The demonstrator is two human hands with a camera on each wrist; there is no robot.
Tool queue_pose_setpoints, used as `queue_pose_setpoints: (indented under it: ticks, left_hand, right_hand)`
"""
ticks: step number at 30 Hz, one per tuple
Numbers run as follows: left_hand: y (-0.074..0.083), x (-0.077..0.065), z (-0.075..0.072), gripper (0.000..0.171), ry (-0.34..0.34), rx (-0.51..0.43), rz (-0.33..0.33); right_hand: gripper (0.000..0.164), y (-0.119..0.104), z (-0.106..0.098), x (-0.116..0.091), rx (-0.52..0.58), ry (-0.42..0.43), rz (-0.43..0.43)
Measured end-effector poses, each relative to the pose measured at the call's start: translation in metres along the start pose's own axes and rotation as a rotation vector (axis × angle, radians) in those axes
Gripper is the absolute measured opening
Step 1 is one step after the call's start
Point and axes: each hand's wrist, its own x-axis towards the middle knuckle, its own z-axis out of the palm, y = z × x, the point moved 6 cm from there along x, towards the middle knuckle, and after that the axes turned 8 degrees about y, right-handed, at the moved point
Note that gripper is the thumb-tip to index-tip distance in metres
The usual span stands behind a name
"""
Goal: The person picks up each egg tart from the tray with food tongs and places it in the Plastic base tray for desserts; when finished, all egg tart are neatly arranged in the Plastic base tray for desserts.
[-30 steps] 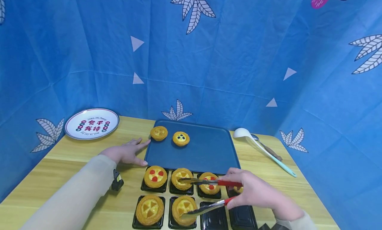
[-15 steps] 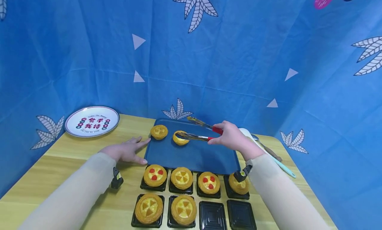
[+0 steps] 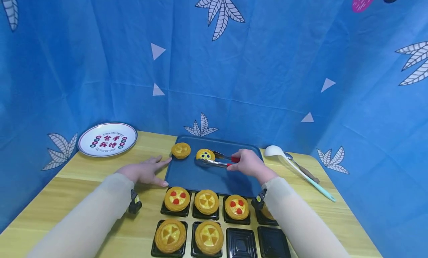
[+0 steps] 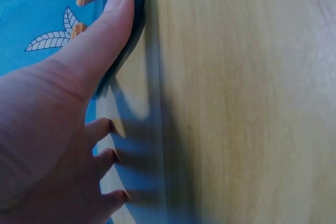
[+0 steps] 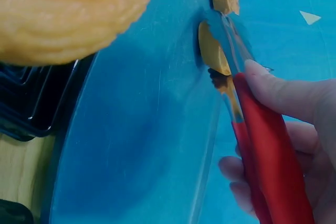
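Observation:
My right hand (image 3: 249, 163) grips red-handled tongs (image 5: 270, 150) above the blue tray (image 3: 214, 180). The tongs' metal tips stand on either side of an egg tart with dark blue dots (image 3: 205, 154), which sits on the tray; in the right wrist view one tip covers part of this tart. My left hand (image 3: 144, 172) lies at the tray's left edge with fingers spread, and in the left wrist view its thumb rests along the rim. Another egg tart (image 3: 181, 150), with a wedge pattern, sits at the tray's far left corner near my left fingertips.
In front of the tray stand two rows of black plastic boxes (image 3: 241, 243), most holding a tart such as the red-dotted one (image 3: 236, 207). My right sleeve (image 3: 297, 213) partly hides the right-hand boxes. A white plate (image 3: 107, 139) sits back left; a ladle (image 3: 294, 165) lies on the right.
My right hand has carried the tongs from the black boxes up to the tray, and their tips have come round the blue-dotted tart. My left hand stays at the tray's edge.

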Motion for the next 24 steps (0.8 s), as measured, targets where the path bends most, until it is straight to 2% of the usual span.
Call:
queue_pose_setpoints:
  ticks: [6,11,14,18,24]
  left_hand:
    - [-0.002,0.002,0.004,0.101,0.003,-0.007,-0.013]
    - [-0.003,0.002,0.006,0.101,-0.004,-0.009,-0.02]
    - [-0.002,0.002,0.006,0.1,-0.006,-0.013,-0.022]
    - [-0.001,0.003,0.005,0.1,-0.004,-0.019,-0.02]
    - [0.001,0.003,0.002,0.101,-0.002,-0.015,-0.012]
  right_hand:
    - [0.061,0.0,-0.01,-0.005,0.027,0.025,-0.034]
    - [0.06,-0.003,-0.039,-0.02,0.032,0.049,-0.101]
    - [0.058,-0.002,-0.062,-0.034,0.052,0.065,-0.14]
    - [0.054,0.003,-0.091,-0.058,0.133,0.066,-0.2]
    - [0.05,0.014,-0.112,-0.102,0.203,-0.012,-0.295]
